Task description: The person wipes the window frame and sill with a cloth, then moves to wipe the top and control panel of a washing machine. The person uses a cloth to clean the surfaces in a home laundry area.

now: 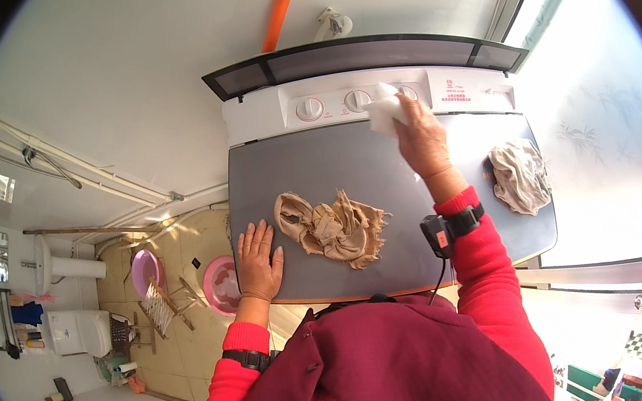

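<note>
My right hand grips a white wad of tissue or thin cloth against the control panel of a twin-tub washing machine. The wad and fingers partly cover the right-hand dial; the middle dial and left dial show. Flat on the grey lid, near its left edge, rests my left hand with the fingers slightly apart. A frayed, twisted tan cloth lies beside it. At the lid's right end sits a crumpled off-white cloth.
A raised dark flap stands behind the panel. On the tiled floor to the left are a pink basin, a purple basin and a small folding stool. Farther left are a toilet and a pedestal washbasin.
</note>
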The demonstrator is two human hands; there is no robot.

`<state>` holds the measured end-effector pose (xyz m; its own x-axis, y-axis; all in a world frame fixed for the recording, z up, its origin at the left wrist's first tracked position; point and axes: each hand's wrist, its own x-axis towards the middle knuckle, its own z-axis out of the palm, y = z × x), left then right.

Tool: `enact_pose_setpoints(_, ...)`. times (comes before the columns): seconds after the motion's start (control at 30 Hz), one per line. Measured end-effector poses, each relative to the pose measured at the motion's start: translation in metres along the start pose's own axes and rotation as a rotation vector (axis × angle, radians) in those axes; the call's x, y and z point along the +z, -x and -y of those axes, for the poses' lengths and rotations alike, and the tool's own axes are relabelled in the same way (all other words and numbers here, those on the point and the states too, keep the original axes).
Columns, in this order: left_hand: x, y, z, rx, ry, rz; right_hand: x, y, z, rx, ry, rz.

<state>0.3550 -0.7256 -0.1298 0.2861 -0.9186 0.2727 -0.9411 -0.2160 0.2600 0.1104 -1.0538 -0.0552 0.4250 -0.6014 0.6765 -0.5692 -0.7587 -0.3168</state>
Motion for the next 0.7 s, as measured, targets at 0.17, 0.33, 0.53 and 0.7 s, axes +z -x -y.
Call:
enact_pose_setpoints(0.17, -0.001, 0.0, -0.002, 0.019, -0.034, 0.01, -0.124, 0.041, -0.101, 0.387, 0.431, 0.027)
enact_pose_setpoints(0.33, -0.002, -0.001, -0.003, 0.028, -0.056, 0.001, -0.152, 0.084, -0.097, 0.426, 0.895, 0.243)
enact_pose_setpoints(0.53, 0.002, 0.001, 0.0, -0.013, 0.026, -0.066, -0.051, 0.078, 0.044, -0.292, 0.033, 0.45)
enact_pose_setpoints(0.7, 0.002, 0.003, 0.001, -0.054, 0.065, -0.101, 0.038, 0.069, 0.136, -0.561, -0.189, 0.681)
